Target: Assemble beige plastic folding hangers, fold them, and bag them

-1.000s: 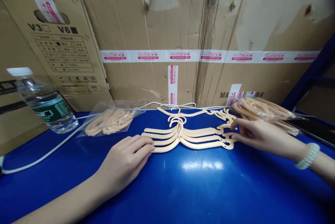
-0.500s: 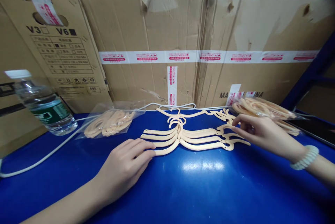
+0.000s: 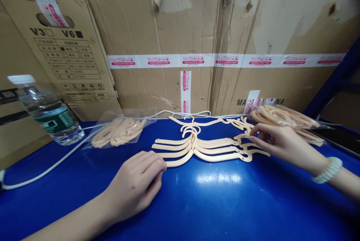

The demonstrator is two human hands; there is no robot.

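Note:
Several cream plastic hangers (image 3: 202, 147) lie in a flat row on the blue table (image 3: 213, 203). My left hand (image 3: 135, 184) rests palm down at the row's left end, fingers curled, fingertips touching the nearest hanger's left tip. My right hand (image 3: 277, 143) reaches in from the right and pinches the right ends of the hangers; a pale beaded bracelet (image 3: 327, 169) is on that wrist. Further cream hangers (image 3: 222, 122) lie behind the row, by the boxes.
A clear bag of cream hangers (image 3: 119, 130) lies at the back left, another bag (image 3: 284, 118) at the back right. A water bottle (image 3: 47, 111) stands at the far left. A white cable (image 3: 47, 166) crosses the table. Cardboard boxes (image 3: 180, 38) wall the back.
My left hand has drawn back a little toward me and curled its fingers. My right hand has stayed at the hangers' right ends; one hanger's tip now sticks out farther right.

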